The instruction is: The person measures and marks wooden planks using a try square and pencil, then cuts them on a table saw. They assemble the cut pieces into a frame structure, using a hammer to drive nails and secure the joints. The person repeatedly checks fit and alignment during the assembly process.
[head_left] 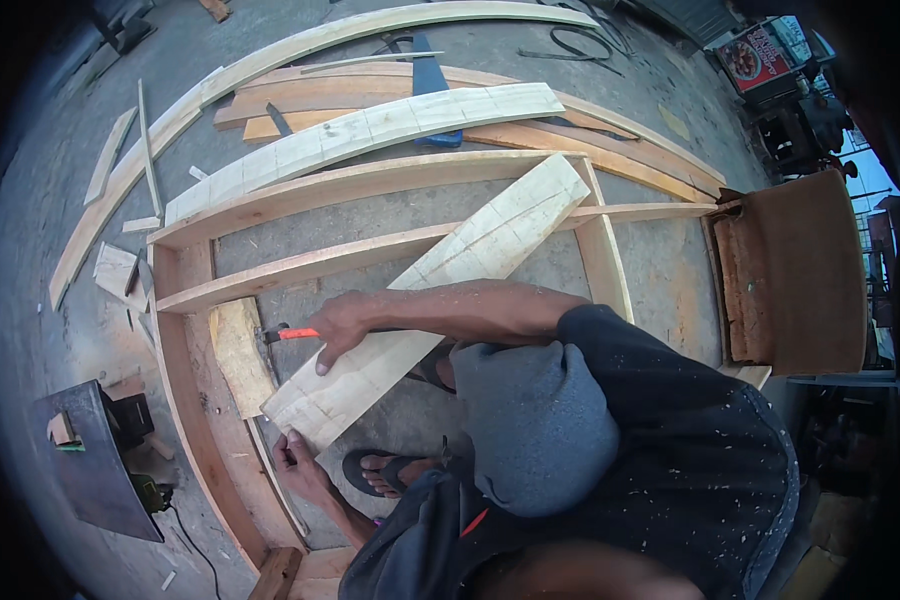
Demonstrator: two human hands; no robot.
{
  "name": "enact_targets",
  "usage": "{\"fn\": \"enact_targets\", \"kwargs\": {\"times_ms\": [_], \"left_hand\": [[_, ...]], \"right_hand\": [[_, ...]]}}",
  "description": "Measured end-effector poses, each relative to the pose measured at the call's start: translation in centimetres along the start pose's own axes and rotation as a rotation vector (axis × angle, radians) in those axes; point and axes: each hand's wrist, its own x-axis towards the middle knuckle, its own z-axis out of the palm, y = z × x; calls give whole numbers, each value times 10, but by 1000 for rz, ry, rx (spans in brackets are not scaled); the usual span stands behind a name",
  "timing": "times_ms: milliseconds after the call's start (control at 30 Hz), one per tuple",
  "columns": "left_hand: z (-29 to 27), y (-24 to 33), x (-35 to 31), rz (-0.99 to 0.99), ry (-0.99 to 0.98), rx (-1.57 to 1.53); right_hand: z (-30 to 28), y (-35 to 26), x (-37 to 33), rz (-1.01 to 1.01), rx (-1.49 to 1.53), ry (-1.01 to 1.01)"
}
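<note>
My right hand (341,325) is closed round the orange and dark handle of a hammer (295,333). The hammer's head rests near a short rough wood block (240,350) on the frame's left side. Beneath my right forearm, a pale wooden board (490,235) with pencil lines runs slantwise across the wooden frame (195,430). By the board's lower end is my left hand (300,468), its fingers curled together; anything pinched in them is too small to make out. My sandalled feet (395,470) stand inside the frame.
Curved boards (370,125) lie beyond the frame, with a blue handsaw (432,85) among them. A cardboard box (810,275) stands at the right. At lower left sits a dark panel (95,460) with a corded tool (150,493). Offcuts (120,270) litter the concrete.
</note>
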Motion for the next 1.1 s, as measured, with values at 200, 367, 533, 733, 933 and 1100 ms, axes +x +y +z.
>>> {"fn": "enact_targets", "kwargs": {"times_ms": [200, 367, 533, 733, 933, 1100], "left_hand": [[14, 83, 31, 39, -386, -241], [75, 216, 64, 275, -984, 301], [205, 283, 35, 371, -1266, 483], [386, 291, -33, 572, -1314, 430], [504, 298, -113, 766, -1264, 492], [549, 235, -141, 667, -1239, 139]], "right_hand": [[-81, -1, -104, -16, 108, 223], [-125, 27, -210, -9, -12, 534], [-142, 106, -317, 146, 54, 621], [-118, 236, -444, 322, 63, 821], [-105, 312, -542, 472, 88, 869], [-100, 344, -566, 512, 49, 858]]}}
